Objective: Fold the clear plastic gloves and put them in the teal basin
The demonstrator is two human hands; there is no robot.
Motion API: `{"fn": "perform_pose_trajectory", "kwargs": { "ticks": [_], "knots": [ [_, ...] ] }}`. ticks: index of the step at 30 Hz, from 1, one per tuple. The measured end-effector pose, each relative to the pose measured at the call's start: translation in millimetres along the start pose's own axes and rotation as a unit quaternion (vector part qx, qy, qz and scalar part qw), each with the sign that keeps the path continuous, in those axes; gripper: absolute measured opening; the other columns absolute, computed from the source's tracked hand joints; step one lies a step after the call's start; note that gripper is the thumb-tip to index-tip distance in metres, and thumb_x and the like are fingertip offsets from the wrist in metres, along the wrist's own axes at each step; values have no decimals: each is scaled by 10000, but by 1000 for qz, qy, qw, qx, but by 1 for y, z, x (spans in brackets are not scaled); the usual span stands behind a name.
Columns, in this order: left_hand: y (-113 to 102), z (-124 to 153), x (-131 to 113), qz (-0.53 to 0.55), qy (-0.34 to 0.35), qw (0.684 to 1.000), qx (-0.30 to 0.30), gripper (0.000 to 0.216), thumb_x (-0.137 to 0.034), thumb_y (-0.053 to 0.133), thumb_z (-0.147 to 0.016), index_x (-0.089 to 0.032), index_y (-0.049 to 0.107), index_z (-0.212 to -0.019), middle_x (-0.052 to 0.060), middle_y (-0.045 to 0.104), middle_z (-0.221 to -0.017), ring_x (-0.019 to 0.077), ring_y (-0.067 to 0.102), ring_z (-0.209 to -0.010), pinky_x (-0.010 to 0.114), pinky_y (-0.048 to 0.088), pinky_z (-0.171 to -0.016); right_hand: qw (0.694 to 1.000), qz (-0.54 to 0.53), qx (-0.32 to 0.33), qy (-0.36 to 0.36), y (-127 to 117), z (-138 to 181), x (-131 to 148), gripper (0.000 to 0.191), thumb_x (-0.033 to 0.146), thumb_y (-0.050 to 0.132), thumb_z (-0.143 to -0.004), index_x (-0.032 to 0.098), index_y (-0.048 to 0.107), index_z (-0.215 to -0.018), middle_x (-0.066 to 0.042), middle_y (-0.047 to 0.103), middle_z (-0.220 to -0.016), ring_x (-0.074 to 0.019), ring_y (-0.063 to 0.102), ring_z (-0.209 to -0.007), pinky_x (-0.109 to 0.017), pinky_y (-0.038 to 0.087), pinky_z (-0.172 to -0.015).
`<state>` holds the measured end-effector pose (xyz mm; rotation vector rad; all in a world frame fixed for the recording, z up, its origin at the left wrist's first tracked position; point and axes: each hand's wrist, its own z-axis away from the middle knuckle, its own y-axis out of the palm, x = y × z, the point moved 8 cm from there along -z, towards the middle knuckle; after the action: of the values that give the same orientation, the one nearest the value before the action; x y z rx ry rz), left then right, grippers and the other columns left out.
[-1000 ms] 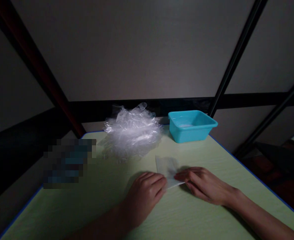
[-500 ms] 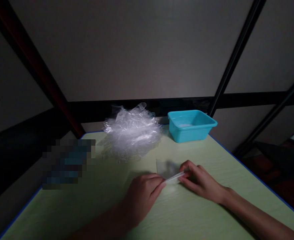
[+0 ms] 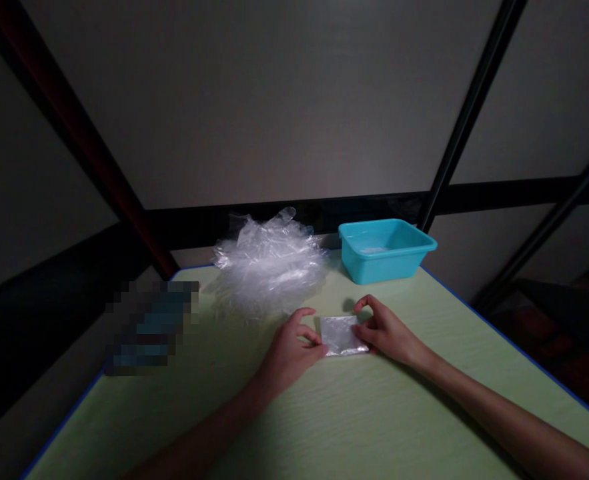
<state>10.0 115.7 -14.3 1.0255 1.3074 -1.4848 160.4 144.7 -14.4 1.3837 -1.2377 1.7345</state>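
- A folded square of clear plastic film (image 3: 341, 335) lay flat on the pale green table (image 3: 319, 423), between the two hands and nearer the person than the crumpled heap of clear plastic (image 3: 271, 267); its surface was wrinkled and caught the light along the near edge.
- The left hand (image 3: 290, 350) had its thumb at the near left corner; its index finger arched well clear of the thumb, and whether the other fingertips pinched the film or merely pressed it, one could not tell.
- The right hand (image 3: 389, 335) touched the right side, its index finger crooked beyond the far corner and parted from the thumb; a pinch underneath could not be made out.
- The square looked very light, soft and springy, likely slippery between layers and apt to unfold; it seemed best held low at both side edges, pressed flat across the folds, since a single corner would probably let the layers slide.
- A turquoise basin (image 3: 381, 268) stood at the table's far right; a pixelated thing (image 3: 151, 327) at the left could not be identified.
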Motion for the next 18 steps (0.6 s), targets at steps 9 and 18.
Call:
{"fn": "perform_pose_trajectory", "kwargs": {
  "ticks": [9,18],
  "knots": [
    [1,-5,3,7,8,1000,26,727,-87,662,-529,-102,369,-1194,-57,566,-612,127,573,-540,242,456,-569,969,161,-136,-132,-22,24,35,162,308,437,-820,188,411,-926,-7,582,-669,-133,536,-529,-245,427,-467],
    [3,-4,0,6,7,999,37,672,-82,647,-550,-111,373,-1162,-60,550,-622,125,577,-538,240,457,-566,839,474,70,-259,40,40,33,779,564,360,-827,41,152,-1365,-195,155,-1416,-262,109,-1310,-466,169,-1052]
  ]
}}
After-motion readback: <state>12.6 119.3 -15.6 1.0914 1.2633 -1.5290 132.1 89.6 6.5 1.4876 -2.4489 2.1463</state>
